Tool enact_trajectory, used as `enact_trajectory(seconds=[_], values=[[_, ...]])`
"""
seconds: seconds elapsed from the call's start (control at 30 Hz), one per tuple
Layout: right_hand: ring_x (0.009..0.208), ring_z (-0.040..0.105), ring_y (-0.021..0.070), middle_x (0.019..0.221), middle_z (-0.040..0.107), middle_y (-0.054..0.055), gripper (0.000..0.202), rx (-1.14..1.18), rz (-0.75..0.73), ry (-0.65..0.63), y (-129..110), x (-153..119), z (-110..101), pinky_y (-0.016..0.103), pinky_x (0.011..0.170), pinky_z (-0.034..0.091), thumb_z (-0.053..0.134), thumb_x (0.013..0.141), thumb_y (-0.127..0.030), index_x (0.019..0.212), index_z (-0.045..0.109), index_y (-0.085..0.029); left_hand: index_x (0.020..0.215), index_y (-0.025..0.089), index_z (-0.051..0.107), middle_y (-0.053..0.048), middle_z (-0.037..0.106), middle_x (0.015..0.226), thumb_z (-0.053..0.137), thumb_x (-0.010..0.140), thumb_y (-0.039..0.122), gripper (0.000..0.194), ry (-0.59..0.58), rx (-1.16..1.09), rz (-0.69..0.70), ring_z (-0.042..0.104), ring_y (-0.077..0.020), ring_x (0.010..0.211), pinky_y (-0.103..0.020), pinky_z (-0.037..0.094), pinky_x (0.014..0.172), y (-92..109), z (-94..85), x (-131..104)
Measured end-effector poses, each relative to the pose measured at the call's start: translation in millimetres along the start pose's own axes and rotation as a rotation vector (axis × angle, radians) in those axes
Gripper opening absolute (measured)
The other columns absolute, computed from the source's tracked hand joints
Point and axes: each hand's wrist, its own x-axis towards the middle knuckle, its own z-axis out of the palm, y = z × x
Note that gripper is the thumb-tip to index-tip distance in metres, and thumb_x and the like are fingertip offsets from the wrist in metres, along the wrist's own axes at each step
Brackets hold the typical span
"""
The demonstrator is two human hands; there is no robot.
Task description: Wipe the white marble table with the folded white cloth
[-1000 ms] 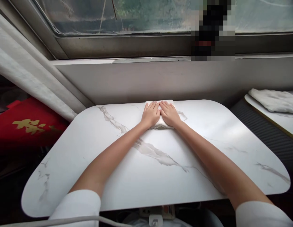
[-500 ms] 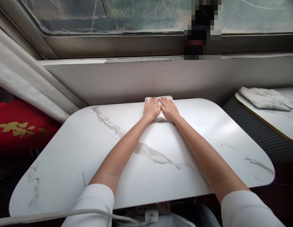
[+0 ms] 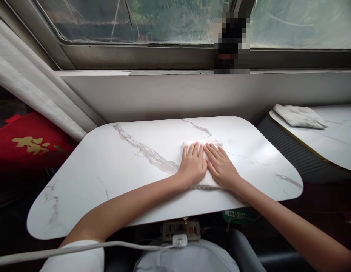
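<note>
A folded white cloth [image 3: 208, 183] lies flat on a white marble-patterned tabletop [image 3: 79, 162], right of its middle. Both palms press down on it side by side. My left hand [image 3: 193, 164] covers the cloth's left part, fingers stretched out and pointing away from me. Over the right part rests my right hand [image 3: 222, 166], also flat with straight fingers. The thumbs meet or nearly meet in the middle. Cloth edges show beyond the fingertips and below the wrists; the rest is hidden under the hands.
Behind the table are a low wall and a window frame [image 3: 136, 56]. To the right, another white cloth [image 3: 300, 116] lies on a second table [image 3: 339, 139]. A curtain [image 3: 36, 79] and red fabric [image 3: 45, 151] are left. A pale cable [image 3: 130, 244] and a power strip [image 3: 167, 228] sit near my lap.
Both hands and the cloth have come from the table's far edge back toward me and somewhat to the right. My left elbow is bent more. The view has shifted slightly.
</note>
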Motion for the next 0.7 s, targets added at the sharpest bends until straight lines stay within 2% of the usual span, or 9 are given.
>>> enact_trajectory(seconds=[0.1,0.2,0.3,0.37,0.5,0.6,0.7], values=[[0.139,0.022,0.0218,0.147,0.034,0.012,0.053,0.006,-0.021,0.015,-14,-39,-11,0.047,0.112,0.024,0.024,0.095,-0.026,0.145,0.025,-0.011,0.137,0.007,0.039,-0.016,0.031,0.148,0.029,0.094,0.031,0.05,-0.048,-0.04,0.064,0.025,-0.0282,0.136,-0.05,0.017,0.111,18,-8.5,-31],[0.139,0.02,0.0226,0.148,0.032,0.011,0.058,0.007,-0.026,0.02,-23,-67,-20,0.049,0.111,0.026,0.027,0.094,-0.025,0.149,0.011,-0.016,0.138,0.005,0.036,-0.018,0.026,0.149,0.027,0.095,0.031,0.052,-0.044,-0.065,0.151,0.016,-0.028,0.139,-0.05,0.014,0.112,31,-12.0,-53],[0.139,0.019,0.0234,0.15,0.026,0.009,0.063,0.012,-0.009,-0.007,-27,-78,-24,0.051,0.11,0.027,0.028,0.093,-0.025,0.149,0.001,-0.019,0.14,0.001,0.031,-0.02,0.023,0.149,0.026,0.095,0.031,0.054,-0.044,-0.065,0.214,0.01,-0.0278,0.14,-0.05,0.01,0.113,36,-12.1,-62],[0.139,0.018,0.0228,0.151,0.024,0.008,0.062,0.022,0.008,-0.034,-25,-76,-24,0.05,0.111,0.027,0.027,0.093,-0.026,0.149,0.001,-0.02,0.14,0.002,0.03,-0.019,0.022,0.15,0.027,0.094,0.031,0.055,-0.047,-0.062,0.223,0.009,-0.027,0.14,-0.05,0.009,0.114,36,-11.2,-60],[0.139,0.017,0.0205,0.151,0.024,0.007,0.056,0.057,0.085,-0.126,-8,-46,-20,0.047,0.113,0.023,0.023,0.093,-0.027,0.148,0.018,-0.015,0.141,0.004,0.029,-0.016,0.022,0.15,0.028,0.094,0.03,0.054,-0.06,-0.065,0.185,0.01,-0.0246,0.14,-0.048,0.007,0.114,27,-5.7,-32],[0.139,0.018,0.0189,0.151,0.025,0.006,0.055,0.105,0.168,-0.165,14,-3,-13,0.044,0.114,0.02,0.022,0.091,-0.025,0.144,0.027,-0.012,0.141,0.005,0.029,-0.015,0.024,0.15,0.026,0.094,0.03,0.054,-0.067,-0.062,0.13,0.014,-0.0238,0.14,-0.046,0.006,0.114,14,2.5,9],[0.139,0.022,0.0189,0.15,0.03,0.006,0.055,0.128,0.248,-0.116,42,47,-2,0.043,0.113,0.019,0.022,0.09,-0.024,0.142,0.032,-0.01,0.141,0.005,0.03,-0.015,0.027,0.149,0.025,0.093,0.027,0.053,-0.041,-0.048,0.084,0.018,-0.0234,0.139,-0.045,0.006,0.114,-3,12.4,60]])
